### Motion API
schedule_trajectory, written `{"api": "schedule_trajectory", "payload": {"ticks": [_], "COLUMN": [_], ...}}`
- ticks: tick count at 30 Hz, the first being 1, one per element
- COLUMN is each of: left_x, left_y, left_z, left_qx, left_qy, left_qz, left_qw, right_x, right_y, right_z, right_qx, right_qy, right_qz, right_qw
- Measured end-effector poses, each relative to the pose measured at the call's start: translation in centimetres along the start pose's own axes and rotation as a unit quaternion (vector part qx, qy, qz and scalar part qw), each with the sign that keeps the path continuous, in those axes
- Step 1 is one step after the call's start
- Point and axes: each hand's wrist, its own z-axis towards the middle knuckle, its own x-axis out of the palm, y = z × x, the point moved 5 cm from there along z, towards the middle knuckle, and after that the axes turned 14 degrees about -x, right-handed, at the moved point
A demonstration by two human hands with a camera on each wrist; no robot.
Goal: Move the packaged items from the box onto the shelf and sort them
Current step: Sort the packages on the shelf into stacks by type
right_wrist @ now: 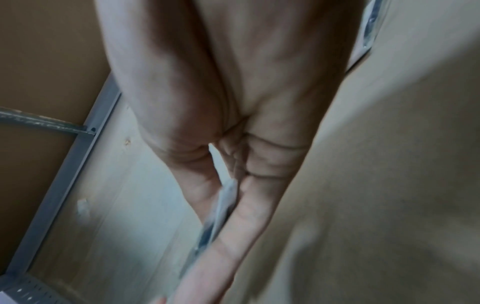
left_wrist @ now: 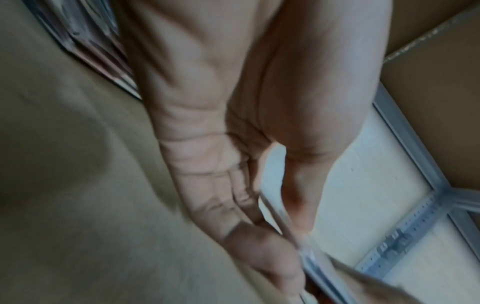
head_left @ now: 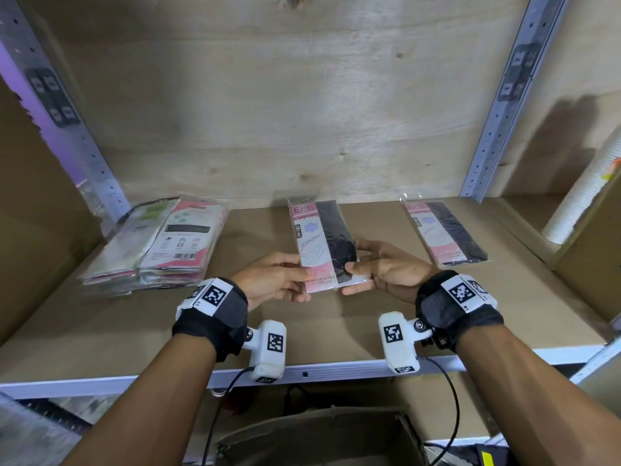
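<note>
A flat pink-and-black packet (head_left: 324, 245) is held over the middle of the brown shelf board (head_left: 336, 324). My left hand (head_left: 279, 280) pinches its near left edge, thumb on top. My right hand (head_left: 379, 267) pinches its near right edge the same way. In the left wrist view the packet edge (left_wrist: 309, 255) runs between thumb and fingers, blurred. The right wrist view shows the packet edge (right_wrist: 221, 207) caught between my thumb and fingers. A matching packet (head_left: 443, 232) lies flat at the right of the shelf. A stack of other packets (head_left: 158, 243) lies at the left.
A brown cardboard box (head_left: 322, 435) stands open below the shelf's metal front rail (head_left: 336, 368). Perforated metal uprights (head_left: 497, 105) frame the plywood back wall. A white ribbed roll (head_left: 584, 200) and cardboard boxes (head_left: 591, 257) crowd the right end.
</note>
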Motion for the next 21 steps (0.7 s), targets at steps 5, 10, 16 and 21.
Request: {"api": "schedule_trajectory", "payload": {"ticks": [5, 10, 16, 21], "left_x": [1.0, 0.7, -0.6, -5.1], "left_y": [0.2, -0.2, 0.0, -1.1], "left_z": [0.4, 0.0, 0.1, 0.5], "left_qx": [0.011, 0.027, -0.02, 0.07], "left_qy": [-0.025, 0.025, 0.037, -0.178], "left_qz": [0.007, 0.006, -0.044, -0.169], "left_qw": [1.0, 0.999, 0.998, 0.967], "right_x": [-0.1, -0.7, -1.8, -2.0], "right_y": [-0.3, -0.2, 0.1, -0.2], "right_z": [0.2, -0.1, -0.4, -1.0], "right_qx": [-0.001, 0.008, 0.017, 0.047], "right_qy": [-0.063, -0.046, -0.032, 0.002], "right_qz": [-0.036, -0.084, -0.109, -0.155], "right_qw": [0.997, 0.995, 0.993, 0.987]}}
